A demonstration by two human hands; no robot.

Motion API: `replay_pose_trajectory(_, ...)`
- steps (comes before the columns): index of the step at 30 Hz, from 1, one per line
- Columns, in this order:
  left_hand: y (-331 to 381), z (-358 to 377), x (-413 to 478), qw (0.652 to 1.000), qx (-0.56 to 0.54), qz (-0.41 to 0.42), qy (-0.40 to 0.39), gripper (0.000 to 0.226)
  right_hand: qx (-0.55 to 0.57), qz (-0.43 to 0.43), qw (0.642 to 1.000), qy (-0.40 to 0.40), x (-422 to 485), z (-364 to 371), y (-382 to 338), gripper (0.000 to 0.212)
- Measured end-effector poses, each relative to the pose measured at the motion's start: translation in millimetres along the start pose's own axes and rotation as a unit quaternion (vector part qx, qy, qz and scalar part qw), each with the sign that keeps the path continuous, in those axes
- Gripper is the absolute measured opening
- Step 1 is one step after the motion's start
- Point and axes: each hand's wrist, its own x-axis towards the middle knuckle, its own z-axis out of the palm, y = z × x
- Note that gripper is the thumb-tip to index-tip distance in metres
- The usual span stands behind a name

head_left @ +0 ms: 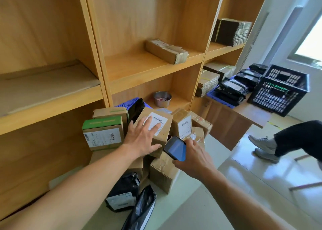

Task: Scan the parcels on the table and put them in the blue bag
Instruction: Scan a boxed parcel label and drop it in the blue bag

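A pile of parcels lies on the white table (174,212) against the wooden shelving. My left hand (142,137) rests with spread, straight fingers on a brown box with a white barcode label (163,130), thumb at its front edge. My right hand (193,157) grips a dark handheld scanner (175,148) with a lit blue screen, held just right of that box. Nearby lie a green-topped box (102,134), a second labelled brown box (182,124), a taped box (163,174) and black poly mailers (123,193). No blue bag is in view.
A steel cup (162,99) and a long box (166,51) sit on the shelves. At right, black mailers (233,90) lie on a blue tray beside a black crate (278,90). Another person's leg and shoe (266,142) are on the floor at right.
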Motion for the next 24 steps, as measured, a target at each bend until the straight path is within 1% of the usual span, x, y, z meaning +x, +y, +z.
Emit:
replay_pose_trajectory(2, 8, 4, 16, 1.000, 0.006, -0.014, -0.008, 0.092, 0.000, -0.002, 1.000, 0.001, 12, -2, 8, 0.074)
replay_pose_trajectory(6, 19, 6, 41, 0.997, -0.010, -0.075, -0.024, 0.096, -0.007, -0.011, 1.000, -0.017, 29, -6, 27, 0.073)
replay_pose_trajectory(10, 10, 10, 54, 0.991, -0.003, -0.119, -0.069, 0.099, -0.009, -0.017, 1.000, -0.007, 46, -12, 46, 0.073)
replay_pose_trajectory(13, 3, 15, 54, 0.985, -0.019, -0.146, -0.092, 0.101, -0.003, -0.018, 1.000, -0.003, 57, -15, 56, 0.076)
replay_pose_trajectory(16, 2, 24, 49, 0.973, -0.020, -0.195, -0.121, 0.113, 0.002, -0.021, 1.000, -0.010, 63, -16, 58, 0.078)
replay_pose_trajectory(19, -2, 34, 47, 0.959, -0.032, -0.238, -0.149, 0.126, 0.002, -0.031, 0.999, -0.017, 64, -13, 55, 0.074)
replay_pose_trajectory(21, -4, 36, 48, 0.956, -0.041, -0.241, -0.161, 0.129, -0.001, -0.036, 0.999, -0.025, 63, -11, 52, 0.072)
replay_pose_trajectory(24, -5, 37, 50, 0.960, -0.022, -0.219, -0.171, 0.133, -0.003, -0.043, 0.998, -0.036, 64, -10, 49, 0.071)
